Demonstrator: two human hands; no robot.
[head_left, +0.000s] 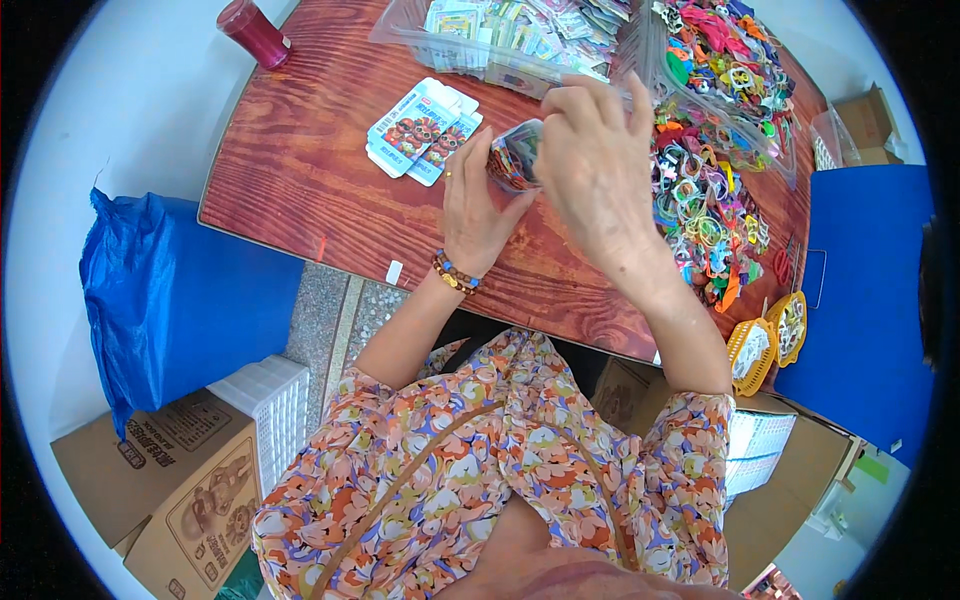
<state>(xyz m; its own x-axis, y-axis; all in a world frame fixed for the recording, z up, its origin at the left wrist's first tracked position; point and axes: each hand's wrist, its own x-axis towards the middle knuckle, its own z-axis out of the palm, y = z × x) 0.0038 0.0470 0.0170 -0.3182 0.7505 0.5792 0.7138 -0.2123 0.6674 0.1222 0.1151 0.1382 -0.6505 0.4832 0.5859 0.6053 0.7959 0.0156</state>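
Observation:
My left hand (472, 212), with beaded bracelets at its wrist, grips a small open box (514, 160) between thumb and fingers. Its mouth is tilted upward, and colourful contents show inside. Close over the right side of that box is my right hand (598, 165), back of the hand upward and fingers curled down. Its fingertips are mostly hidden, so whatever they pinch cannot be made out. Just left of the box lie several flat printed cartons (412, 128), blue and white with cartoon figures, overlapping on the reddish wooden table (330, 150).
A clear tray of printed cards (510, 40) stands at the far side. To the right are a clear bin (725, 60) and a loose heap of colourful small bands and trinkets (705, 215). Yellow baskets (750, 355) sit at the right edge; a dark red jar (255, 35) is far left.

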